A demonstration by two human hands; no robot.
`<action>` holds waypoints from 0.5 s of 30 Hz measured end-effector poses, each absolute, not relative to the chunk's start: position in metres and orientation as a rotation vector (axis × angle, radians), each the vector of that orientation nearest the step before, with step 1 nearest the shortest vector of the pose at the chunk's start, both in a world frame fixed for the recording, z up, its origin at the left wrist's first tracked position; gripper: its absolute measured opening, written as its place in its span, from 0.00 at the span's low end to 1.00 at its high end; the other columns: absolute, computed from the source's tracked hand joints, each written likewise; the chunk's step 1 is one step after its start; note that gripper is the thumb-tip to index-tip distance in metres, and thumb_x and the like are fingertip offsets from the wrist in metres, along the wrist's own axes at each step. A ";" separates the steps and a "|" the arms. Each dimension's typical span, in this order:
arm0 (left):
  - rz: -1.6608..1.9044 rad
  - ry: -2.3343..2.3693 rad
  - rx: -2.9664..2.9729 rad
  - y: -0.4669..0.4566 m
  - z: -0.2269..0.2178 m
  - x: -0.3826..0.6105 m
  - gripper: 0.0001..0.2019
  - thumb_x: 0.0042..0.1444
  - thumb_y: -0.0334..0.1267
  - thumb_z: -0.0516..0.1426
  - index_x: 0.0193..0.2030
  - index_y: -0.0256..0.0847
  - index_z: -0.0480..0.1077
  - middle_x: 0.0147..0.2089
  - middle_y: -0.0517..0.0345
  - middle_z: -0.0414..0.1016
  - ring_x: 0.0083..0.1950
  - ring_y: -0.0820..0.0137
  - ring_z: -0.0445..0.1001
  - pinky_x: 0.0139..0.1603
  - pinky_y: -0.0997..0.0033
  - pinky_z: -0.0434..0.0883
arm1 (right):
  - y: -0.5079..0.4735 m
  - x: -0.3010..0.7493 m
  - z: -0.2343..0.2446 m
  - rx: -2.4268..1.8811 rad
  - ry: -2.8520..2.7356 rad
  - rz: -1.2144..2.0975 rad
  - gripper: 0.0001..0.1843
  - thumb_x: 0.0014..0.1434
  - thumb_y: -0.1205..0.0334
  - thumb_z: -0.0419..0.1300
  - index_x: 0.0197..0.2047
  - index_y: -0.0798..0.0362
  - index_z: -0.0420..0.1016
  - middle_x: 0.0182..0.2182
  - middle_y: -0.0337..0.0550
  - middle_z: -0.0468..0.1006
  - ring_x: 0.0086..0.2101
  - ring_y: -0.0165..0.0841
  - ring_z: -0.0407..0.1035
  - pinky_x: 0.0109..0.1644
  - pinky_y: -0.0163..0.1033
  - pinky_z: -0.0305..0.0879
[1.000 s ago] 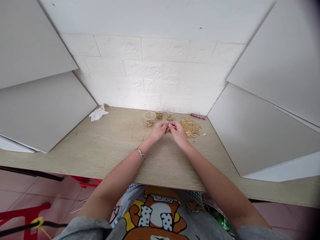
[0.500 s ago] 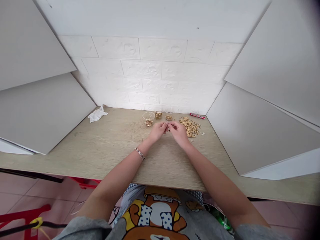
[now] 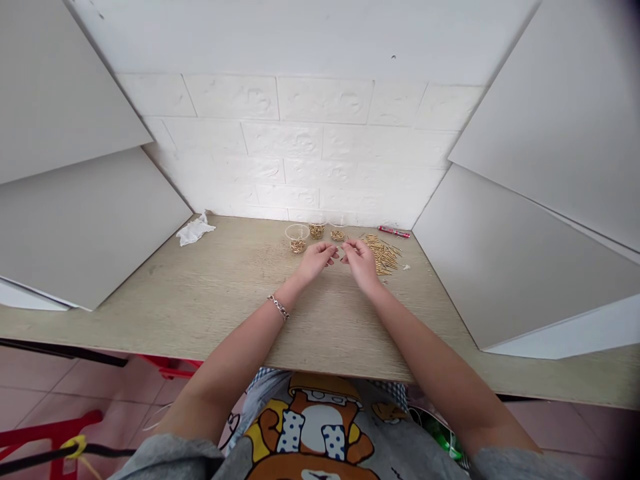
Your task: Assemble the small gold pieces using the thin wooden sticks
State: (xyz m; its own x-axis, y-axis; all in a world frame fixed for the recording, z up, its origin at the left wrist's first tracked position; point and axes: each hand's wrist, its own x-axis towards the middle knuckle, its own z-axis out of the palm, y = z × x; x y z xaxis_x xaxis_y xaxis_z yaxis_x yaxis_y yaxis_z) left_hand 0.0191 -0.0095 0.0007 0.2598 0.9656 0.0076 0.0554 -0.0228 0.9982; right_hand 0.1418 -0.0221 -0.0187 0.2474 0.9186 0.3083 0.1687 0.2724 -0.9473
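Note:
My left hand [image 3: 319, 259] and my right hand [image 3: 359, 262] face each other above the table, a small gap between their fingertips. Both are pinched, thumb against forefinger. What they hold is too small to make out. Just beyond my left hand stands a clear cup [image 3: 297, 241] with small gold-coloured pieces in it. Two more clear cups, a fuller one [image 3: 317, 230] and one with a shallow layer [image 3: 337, 235], stand behind the hands. Beside my right hand lies a heap of thin gold-coloured sticks [image 3: 385, 253], partly hidden by that hand.
A red tube-like packet [image 3: 394, 231] lies at the back right, near a white scrap [image 3: 406, 267]. A crumpled white tissue [image 3: 196, 229] is at the back left. Grey panels [image 3: 90, 227] flank the wooden table [image 3: 215, 293], with a white brick-patterned wall [image 3: 300, 140] behind.
The fingertips, together half a second ago, are now slightly apart. My right hand has shifted a little right and away from me. The cups and heap look the same.

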 end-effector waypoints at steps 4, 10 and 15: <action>1.013 0.975 1.356 -0.010 -0.002 0.019 0.09 0.52 0.38 0.52 0.25 0.35 0.65 0.25 0.59 0.68 0.22 0.80 0.62 0.26 0.77 0.60 | -0.020 0.141 -0.020 -1.158 -1.205 0.855 0.14 0.48 0.51 0.56 0.31 0.53 0.68 0.27 0.37 0.70 0.20 0.25 0.63 0.27 0.34 0.62; 1.025 0.923 1.324 -0.009 -0.002 0.019 0.12 0.53 0.39 0.52 0.25 0.34 0.65 0.23 0.59 0.66 0.22 0.80 0.61 0.25 0.77 0.59 | -0.018 0.140 -0.022 -1.079 -1.098 1.032 0.17 0.43 0.49 0.60 0.32 0.53 0.69 0.26 0.36 0.70 0.20 0.23 0.62 0.27 0.34 0.62; 1.019 0.913 1.298 -0.012 0.000 0.019 0.10 0.53 0.37 0.52 0.25 0.34 0.64 0.22 0.60 0.65 0.21 0.81 0.60 0.25 0.78 0.59 | -0.020 0.139 -0.021 -1.045 -1.041 1.090 0.18 0.43 0.50 0.61 0.33 0.54 0.69 0.26 0.36 0.71 0.20 0.23 0.62 0.27 0.34 0.62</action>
State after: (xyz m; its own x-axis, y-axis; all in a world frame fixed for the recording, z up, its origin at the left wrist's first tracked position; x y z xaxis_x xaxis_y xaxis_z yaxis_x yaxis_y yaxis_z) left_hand 0.0188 -0.0117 0.0003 0.3103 0.9502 0.0271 -0.0777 -0.0030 0.9970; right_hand 0.1389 -0.0198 -0.0212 0.1488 0.9815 0.1208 -0.1665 0.1453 -0.9753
